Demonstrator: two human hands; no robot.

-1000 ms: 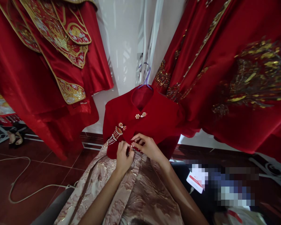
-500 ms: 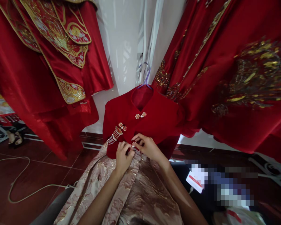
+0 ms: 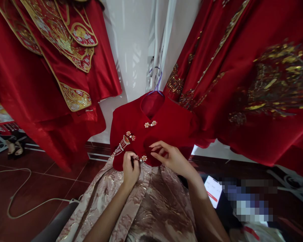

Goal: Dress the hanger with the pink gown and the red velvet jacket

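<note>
A red velvet jacket (image 3: 171, 117) hangs before me on a purple hanger (image 3: 158, 82). Pearl flower buttons (image 3: 150, 124) fasten its chest, and a beaded tassel (image 3: 123, 144) lies on its left side. My left hand (image 3: 130, 169) pinches the jacket's lower front, right beside the bottom flower button (image 3: 143, 158); the exact spot under the fingertips is hidden. Off to the button's right, my right hand (image 3: 171, 158) is held in front of the velvet with thumb and fingers apart and nothing between them. Below the jacket hangs a pale pink-gold brocade skirt (image 3: 138, 208).
Red embroidered garments (image 3: 73, 50) hang at left, and a sequinned red gown (image 3: 262, 84) at right. A lit phone (image 3: 213, 191) lies low on the right near a blurred patch. A cable (image 3: 11, 201) runs over the tiled floor, with high-heeled shoes (image 3: 15, 148) behind.
My right hand has drawn away to the right from the bottom button, its fingers now apart. The flower button shows. My left hand has stayed near it, shifting slightly left.
</note>
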